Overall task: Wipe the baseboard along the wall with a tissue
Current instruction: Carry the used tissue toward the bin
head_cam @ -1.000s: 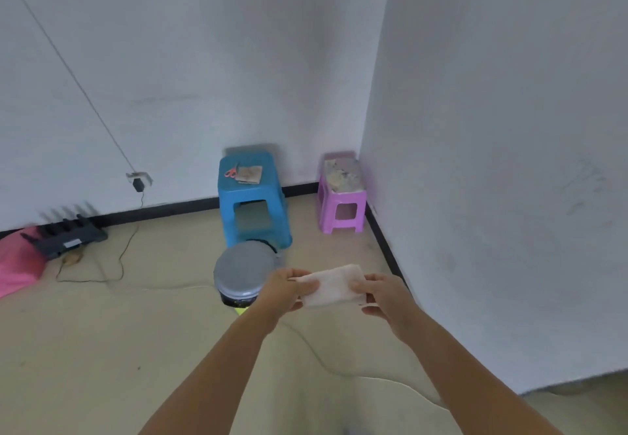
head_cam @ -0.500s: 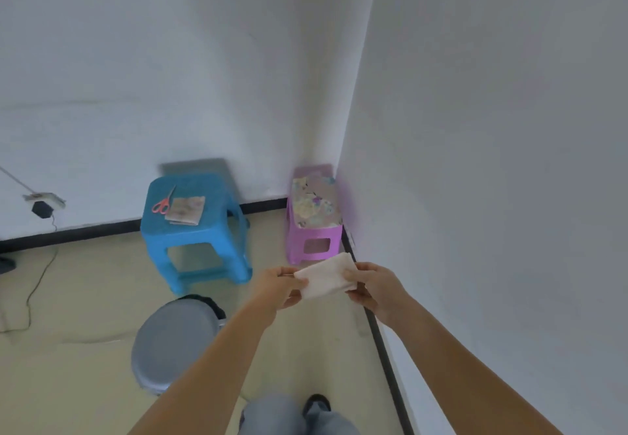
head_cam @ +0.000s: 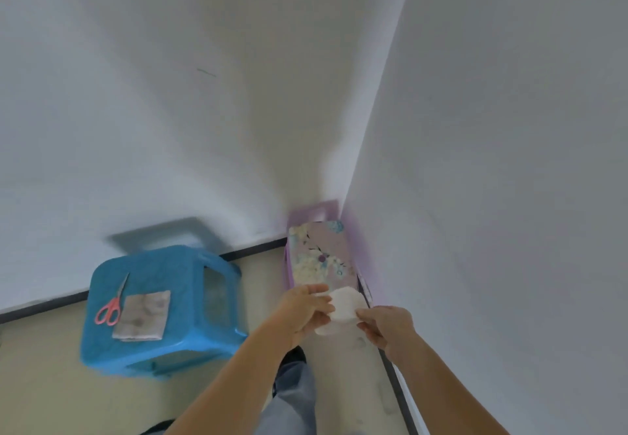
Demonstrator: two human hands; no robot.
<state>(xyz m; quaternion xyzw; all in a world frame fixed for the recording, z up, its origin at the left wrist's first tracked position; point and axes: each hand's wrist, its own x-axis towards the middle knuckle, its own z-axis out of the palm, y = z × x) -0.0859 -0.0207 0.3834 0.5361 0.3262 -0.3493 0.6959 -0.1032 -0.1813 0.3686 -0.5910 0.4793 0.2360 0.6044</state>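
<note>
I hold a folded white tissue (head_cam: 343, 310) between both hands, in front of me above the floor. My left hand (head_cam: 304, 308) pinches its left edge and my right hand (head_cam: 387, 327) grips its right edge. A black baseboard (head_cam: 397, 383) runs along the foot of the right wall, just below my right hand. Another black strip of baseboard (head_cam: 253, 249) follows the far wall between the two stools.
A blue plastic stool (head_cam: 163, 308) stands at the left, bearing pink scissors (head_cam: 110, 308) and a folded grey cloth (head_cam: 142, 315). A small purple stool (head_cam: 319, 257) with a flowered top sits in the corner. My leg (head_cam: 295, 397) shows below my arms.
My view has moved closer to the corner and tilted down. The stools now sit nearer, and the grey round lid has left the frame. Both hands still hold the tissue.
</note>
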